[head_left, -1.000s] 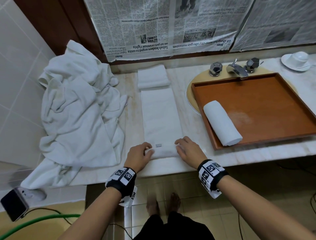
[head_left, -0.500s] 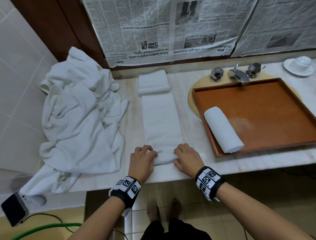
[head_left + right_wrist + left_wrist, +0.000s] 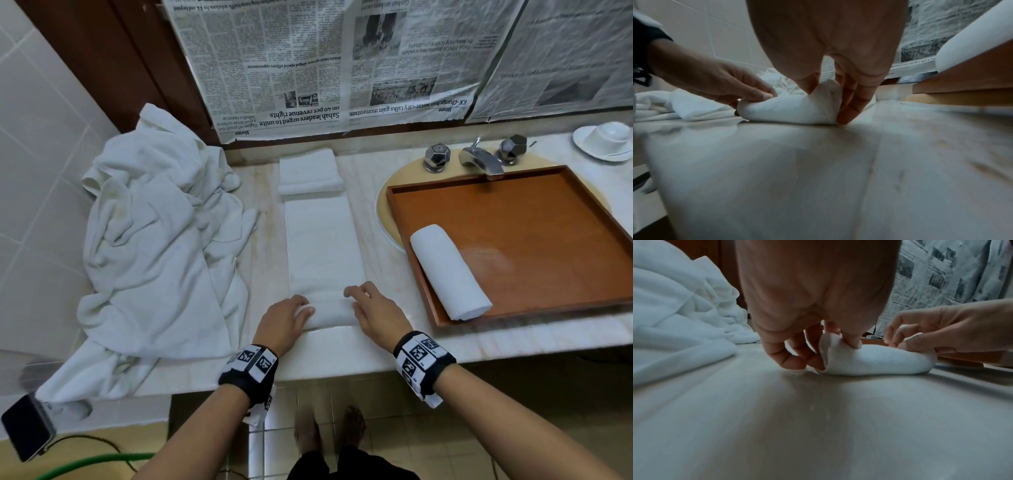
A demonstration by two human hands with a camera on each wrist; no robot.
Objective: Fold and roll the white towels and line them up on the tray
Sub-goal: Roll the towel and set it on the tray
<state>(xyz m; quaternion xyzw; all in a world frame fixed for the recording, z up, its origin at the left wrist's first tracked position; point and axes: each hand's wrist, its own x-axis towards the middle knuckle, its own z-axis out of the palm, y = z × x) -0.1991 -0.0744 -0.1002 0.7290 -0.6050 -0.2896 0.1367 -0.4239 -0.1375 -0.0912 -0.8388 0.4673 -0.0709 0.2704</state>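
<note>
here both hands pinch towel roll on marble counter, tiled bathrm.

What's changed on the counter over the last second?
Both hands, left hand and right hand, have rolled the near end of the folded towel away from the person; the roll is thicker. The rolled towel on the tray is unmoved.
</note>
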